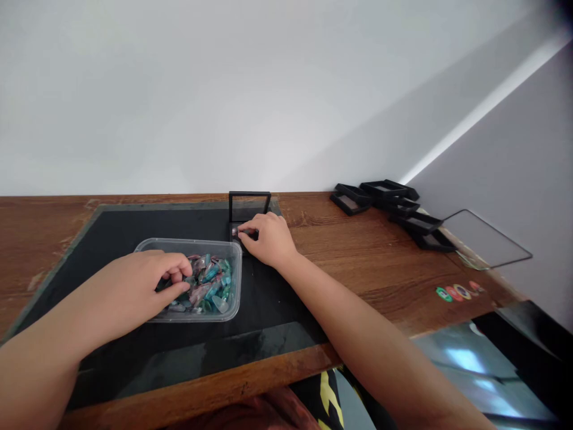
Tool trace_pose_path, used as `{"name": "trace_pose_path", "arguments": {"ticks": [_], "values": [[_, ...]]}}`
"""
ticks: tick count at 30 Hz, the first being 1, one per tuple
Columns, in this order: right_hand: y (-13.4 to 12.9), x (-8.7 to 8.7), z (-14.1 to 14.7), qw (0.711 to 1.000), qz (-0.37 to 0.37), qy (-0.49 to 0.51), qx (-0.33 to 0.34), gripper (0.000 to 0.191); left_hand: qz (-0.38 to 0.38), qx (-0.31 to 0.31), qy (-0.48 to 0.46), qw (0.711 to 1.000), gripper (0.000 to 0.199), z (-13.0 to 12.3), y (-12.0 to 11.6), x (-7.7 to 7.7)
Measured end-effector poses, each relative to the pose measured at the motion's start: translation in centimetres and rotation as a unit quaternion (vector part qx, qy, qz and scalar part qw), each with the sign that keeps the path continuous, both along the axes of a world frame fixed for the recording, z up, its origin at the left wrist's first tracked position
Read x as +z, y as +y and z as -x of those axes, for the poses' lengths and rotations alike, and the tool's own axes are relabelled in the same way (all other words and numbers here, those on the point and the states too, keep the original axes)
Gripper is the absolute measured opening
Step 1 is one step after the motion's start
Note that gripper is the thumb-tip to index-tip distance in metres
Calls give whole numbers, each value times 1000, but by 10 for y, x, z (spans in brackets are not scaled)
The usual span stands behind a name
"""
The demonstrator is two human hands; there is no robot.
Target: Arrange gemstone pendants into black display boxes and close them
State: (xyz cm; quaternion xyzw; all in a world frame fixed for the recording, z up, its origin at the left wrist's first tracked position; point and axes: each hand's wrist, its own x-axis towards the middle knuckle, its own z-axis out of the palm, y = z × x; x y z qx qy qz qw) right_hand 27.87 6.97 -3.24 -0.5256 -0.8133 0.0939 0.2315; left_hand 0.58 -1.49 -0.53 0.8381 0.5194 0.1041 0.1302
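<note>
A clear plastic tub (237, 298) holds many glossy chips of translucent stone (212, 278) in teal, green and pinkish purple. Over its left side my left hand (152, 280) dips in, fingers curled, with a gap between thumb and forefinger and no chip visible there. Behind the tub, a black-rimmed display frame (249, 193) stands unfolded, one clear panel upright and the other half lying flat. My right hand (268, 239) is over the flat half, thumb and forefinger pinched at a small pale stone chip (235, 231). That hand hides most of the lower half.
A black mat (188, 222) covers part of the wooden table (322, 239). Several black frames (389, 190) lie piled by the wall at right. Nearer me are several round coloured pieces (453, 292). A thin dark wire-like outline (501, 233) leans beyond the right edge.
</note>
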Motion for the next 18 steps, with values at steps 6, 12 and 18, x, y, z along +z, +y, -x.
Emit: {"name": "trace_pose_path", "arguments": {"ticks": [6,12,18], "values": [[0,1,-2,999,12,34,4,16,-27,17,5,999,23,-7,-1,14],[-10,9,-7,982,-59,177,40,16,-43,52,-90,994,28,-14,-5,27],[-33,25,-7,946,-181,233,132,18,-117,93,-156,976,16,-22,-13,32]]}}
